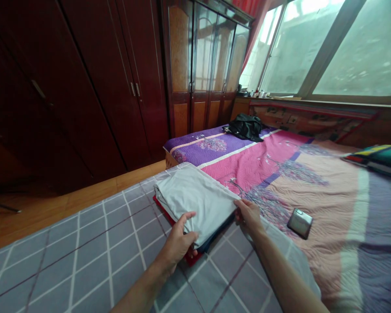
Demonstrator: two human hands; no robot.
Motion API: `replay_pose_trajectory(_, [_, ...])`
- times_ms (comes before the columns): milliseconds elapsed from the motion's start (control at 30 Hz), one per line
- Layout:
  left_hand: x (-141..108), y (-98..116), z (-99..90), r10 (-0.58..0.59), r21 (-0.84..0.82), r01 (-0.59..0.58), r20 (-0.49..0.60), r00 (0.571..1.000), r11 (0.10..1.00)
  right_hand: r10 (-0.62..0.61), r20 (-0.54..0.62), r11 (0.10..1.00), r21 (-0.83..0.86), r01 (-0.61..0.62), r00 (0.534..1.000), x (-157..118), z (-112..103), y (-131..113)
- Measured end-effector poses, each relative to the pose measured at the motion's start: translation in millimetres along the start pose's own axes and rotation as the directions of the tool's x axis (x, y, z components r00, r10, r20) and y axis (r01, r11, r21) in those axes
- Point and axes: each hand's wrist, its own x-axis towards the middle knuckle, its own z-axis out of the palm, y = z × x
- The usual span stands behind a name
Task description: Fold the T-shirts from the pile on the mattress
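A light grey garment point(205, 195), folded into a rough square with soft wrinkles, lies on top of a small stack. Red cloth point(193, 259) and dark blue cloth point(211, 239) show at the stack's near edges. My left hand point(179, 239) is at the near left corner, thumb and a finger on the grey fabric, other fingertips at the edge below. At the right corner, my right hand point(248, 214) pinches the grey fabric between thumb and fingers. More pale grey fabric point(293, 256) spreads beyond my right forearm; whether it joins the garment is hidden.
The stack rests on a grey checked cover point(94, 252). Alongside lies a bed with a purple, pink and peach quilt point(335, 208), bearing a phone point(300, 223), black clothing point(246, 127) and folded colourful fabric point(381, 158). Dark red wardrobes point(117, 78) stand at left.
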Motion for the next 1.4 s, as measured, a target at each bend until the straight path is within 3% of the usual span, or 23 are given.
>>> replay_pose_trajectory(200, [4.1, -1.7, -10.8, 0.03, 0.342, -0.055, 0.078, 0.997, 0.938, -0.096, -0.046, 0.959, -0.271, 0.08, 0.994, 2.8, -1.0, 5.1])
replay_pose_trajectory(300, [-3.5, 9.7, -18.5, 0.197, 0.629, -0.161, 0.014, 0.98, 0.76, -0.206, -0.043, 0.883, -0.438, 0.167, 0.978, 1.5, -5.2, -0.2])
replay_pose_trajectory(333, [-5.6, 13.9, -21.1, 0.313, 0.722, -0.192, -0.035, 0.949, 0.665, -0.252, -0.052, 0.846, -0.496, 0.194, 0.966, 0.0, -6.9, -4.0])
replay_pose_trajectory(400, [-6.3, 19.1, -24.7, 0.554, 0.84, -0.24, -0.084, 0.829, 0.487, -0.351, -0.065, 0.762, -0.6, 0.245, 0.934, -4.6, -7.9, -14.0])
replay_pose_trajectory(500, [4.0, 13.8, -24.4, 0.76, 0.884, -0.378, 0.041, 0.649, 0.275, -0.501, 0.057, 0.611, -0.684, 0.399, 0.864, -13.2, 3.6, -32.5])
replay_pose_trajectory(567, [14.7, 2.8, -21.6, 0.778, 0.881, -0.448, 0.173, 0.604, 0.152, -0.56, 0.247, 0.488, -0.673, 0.556, 0.79, -15.7, 21.6, -44.4])
replay_pose_trajectory(633, [23.5, -9.9, -18.8, 0.738, 0.869, -0.486, 0.267, 0.619, 0.094, -0.555, 0.447, 0.37, -0.622, 0.69, 0.701, -12.1, 44.9, -54.0])
replay_pose_trajectory(733, [29.4, -24.4, -17.0, 0.693, 0.862, -0.493, 0.284, 0.662, 0.118, -0.474, 0.621, 0.255, -0.581, 0.773, 0.624, 5.1, 79.3, -62.4])
replay_pose_trajectory(833, [30.7, -31.9, -17.6, 0.701, 0.853, -0.498, 0.258, 0.665, 0.158, -0.434, 0.65, 0.194, -0.608, 0.77, 0.623, 27.4, 105.1, -65.2])
replay_pose_trajectory(933, [33.7, -36.2, -19.6, 0.722, 0.834, -0.526, 0.262, 0.641, 0.164, -0.408, 0.675, 0.161, -0.61, 0.776, 0.616, 45.0, 122.8, -66.2])
replay_pose_trajectory(1033, [39.6, -38.7, -24.5, 0.76, 0.819, -0.548, 0.244, 0.603, 0.172, -0.39, 0.651, 0.153, -0.651, 0.743, 0.651, 56.0, 136.5, -68.7])
replay_pose_trajectory(1100, [44.6, -39.5, -29.6, 0.793, 0.833, -0.519, 0.179, 0.582, 0.193, -0.391, 0.645, 0.153, -0.659, 0.737, 0.657, 59.5, 145.2, -70.8])
replay_pose_trajectory(1167, [49.9, -40.7, -35.0, 0.814, 0.858, -0.458, 0.086, 0.574, 0.233, -0.385, 0.679, 0.147, -0.623, 0.768, 0.625, 59.8, 153.7, -72.1])
replay_pose_trajectory(1233, [54.7, -43.0, -39.0, 0.808, 0.871, -0.407, 0.02, 0.589, 0.275, -0.369, 0.718, 0.143, -0.584, 0.799, 0.59, 57.3, 161.4, -72.3])
replay_pose_trajectory(1333, [60.0, -47.8, -40.8, 0.773, 0.874, -0.377, 0.003, 0.635, 0.306, -0.366, 0.717, 0.151, -0.584, 0.798, 0.593, 49.2, 171.6, -72.6])
replay_pose_trajectory(1400, [62.5, -50.8, -40.1, 0.766, 0.875, -0.354, -0.03, 0.642, 0.331, -0.379, 0.721, 0.155, -0.57, 0.807, 0.581, 41.3, 179.6, -73.7])
